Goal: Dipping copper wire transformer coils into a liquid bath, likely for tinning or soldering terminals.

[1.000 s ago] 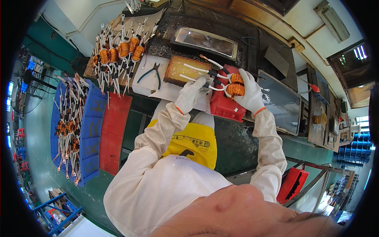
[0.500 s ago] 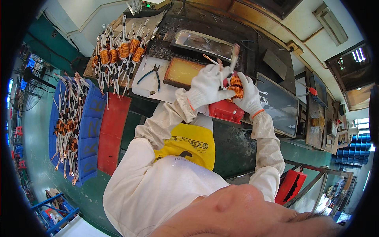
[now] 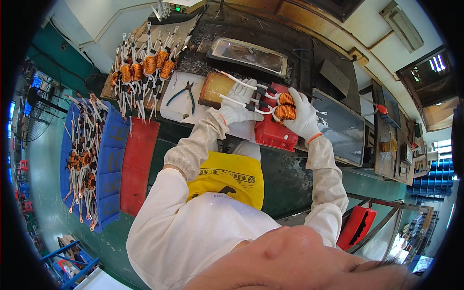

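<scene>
white-knit-gloved R hand (image 3: 304, 117) curled round orange copper-wound coil (image 3: 285, 112), L hand (image 3: 235, 110) gloved same, part-open at white insulated leads (image 3: 231, 99), can't tell if gripping 'em

Copper coil (image 3: 285, 112): right side hidden by right hand (image 3: 306, 118). Red block (image 3: 274, 135): middle covered. White panel (image 3: 104, 281), near left: cut off.

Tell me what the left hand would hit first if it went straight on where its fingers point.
Probably the upper white lead, which crosses by the left hand's fingertips. Beyond it, the metal-rimmed tray looks in line, though heights are hard to judge.
</scene>
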The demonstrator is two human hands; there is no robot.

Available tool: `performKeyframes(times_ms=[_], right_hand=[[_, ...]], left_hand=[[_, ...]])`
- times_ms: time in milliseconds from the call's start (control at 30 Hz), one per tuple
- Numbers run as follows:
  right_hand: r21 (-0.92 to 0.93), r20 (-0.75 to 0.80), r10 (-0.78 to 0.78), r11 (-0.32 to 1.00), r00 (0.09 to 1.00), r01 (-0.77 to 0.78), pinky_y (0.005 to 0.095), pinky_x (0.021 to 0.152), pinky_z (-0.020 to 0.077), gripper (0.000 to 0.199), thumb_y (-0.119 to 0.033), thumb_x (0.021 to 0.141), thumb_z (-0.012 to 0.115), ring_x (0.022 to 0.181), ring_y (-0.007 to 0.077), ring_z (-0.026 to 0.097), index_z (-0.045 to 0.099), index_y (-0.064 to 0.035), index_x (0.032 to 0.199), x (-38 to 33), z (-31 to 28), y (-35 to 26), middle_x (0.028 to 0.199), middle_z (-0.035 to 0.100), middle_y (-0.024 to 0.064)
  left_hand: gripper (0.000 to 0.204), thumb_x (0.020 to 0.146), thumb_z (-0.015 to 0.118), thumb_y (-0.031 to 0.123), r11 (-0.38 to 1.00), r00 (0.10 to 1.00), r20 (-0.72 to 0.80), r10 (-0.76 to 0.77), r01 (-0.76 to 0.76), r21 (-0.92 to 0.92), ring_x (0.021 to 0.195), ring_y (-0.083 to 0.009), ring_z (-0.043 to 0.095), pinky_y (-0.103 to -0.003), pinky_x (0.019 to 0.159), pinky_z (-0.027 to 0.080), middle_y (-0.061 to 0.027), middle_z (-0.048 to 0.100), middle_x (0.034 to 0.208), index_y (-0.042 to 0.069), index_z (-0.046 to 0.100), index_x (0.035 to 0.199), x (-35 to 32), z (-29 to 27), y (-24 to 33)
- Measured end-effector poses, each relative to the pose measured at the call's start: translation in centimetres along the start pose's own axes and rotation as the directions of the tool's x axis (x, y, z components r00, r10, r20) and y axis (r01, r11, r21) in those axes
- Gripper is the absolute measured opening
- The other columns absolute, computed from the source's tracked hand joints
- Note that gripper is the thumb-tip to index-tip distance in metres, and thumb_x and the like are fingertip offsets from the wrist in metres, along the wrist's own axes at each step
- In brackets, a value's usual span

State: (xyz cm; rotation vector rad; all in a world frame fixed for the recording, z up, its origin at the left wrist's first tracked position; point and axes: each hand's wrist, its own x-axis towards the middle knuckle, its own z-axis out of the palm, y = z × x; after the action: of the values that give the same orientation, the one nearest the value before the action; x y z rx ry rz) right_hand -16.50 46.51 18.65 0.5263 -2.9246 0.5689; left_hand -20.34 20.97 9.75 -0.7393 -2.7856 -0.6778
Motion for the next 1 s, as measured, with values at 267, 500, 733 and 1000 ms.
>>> performKeyframes(times_ms=[267, 500, 733, 1000], right_hand=[[-0.002, -0.020, -0.003, 1.000, 1.000, 0.003, 0.0440, 0.099, 0.0499, 0.092, -0.017, 0.061, 0.084, 0.117, 0.0412, 0.058, 0.044, -0.0130, 0.144, -0.1, -0.2, -0.5, 0.130, 0.054, 0.0199], [0.027, -0.053, -0.017, 0.999, 0.998, 0.019, 0.0441, 0.099, 0.0500, 0.092, -0.016, 0.060, 0.083, 0.116, 0.0413, 0.058, 0.043, -0.0133, 0.144, -0.4, 0.2, 0.3, 0.130, 0.054, 0.0203], [0.036, -0.045, -0.039, 0.999, 0.998, 0.041, 0.0443, 0.099, 0.0500, 0.093, -0.016, 0.059, 0.083, 0.116, 0.0410, 0.057, 0.043, -0.0137, 0.144, -0.3, 0.0, 0.3, 0.129, 0.054, 0.0196], [0.017, -0.035, 0.007, 1.000, 0.999, -0.006, 0.0440, 0.099, 0.0498, 0.093, -0.018, 0.060, 0.083, 0.116, 0.0407, 0.057, 0.044, -0.0140, 0.144, -0.4, 0.1, -0.1, 0.128, 0.055, 0.0191]], left_hand=[[0.122, 0.062, 0.081, 0.064, 0.976, 0.986, 0.135, -0.094, 0.118, -0.183, 0.146, -0.0390, 0.030, -0.044, 0.122, 0.023, -0.0230, 0.037, 0.153, -0.001, 0.030, 0.152, 0.1, 0.0, -0.1], [0.101, 0.070, 0.085, 0.048, 0.983, 0.960, -0.262, -0.094, 0.049, -0.176, 0.124, -0.0322, 0.053, -0.043, 0.106, 0.043, -0.0166, 0.057, 0.131, 0.006, 0.038, 0.150, -2.6, -3.3, 1.9], [0.056, 0.102, 0.048, 0.055, -0.075, 0.829, 0.209, -0.519, 0.199, -0.977, 0.066, -0.0100, 0.063, -0.024, 0.060, 0.052, -0.0016, 0.066, 0.072, 0.003, 0.068, 0.112, -0.2, -3.3, 4.1], [0.065, 0.103, 0.035, 0.061, -0.437, 0.806, 0.388, -0.446, 0.182, -0.881, 0.066, -0.0157, 0.065, -0.031, 0.065, 0.056, -0.0035, 0.065, 0.074, 0.004, 0.068, 0.111, 0.1, -0.3, 1.7]])
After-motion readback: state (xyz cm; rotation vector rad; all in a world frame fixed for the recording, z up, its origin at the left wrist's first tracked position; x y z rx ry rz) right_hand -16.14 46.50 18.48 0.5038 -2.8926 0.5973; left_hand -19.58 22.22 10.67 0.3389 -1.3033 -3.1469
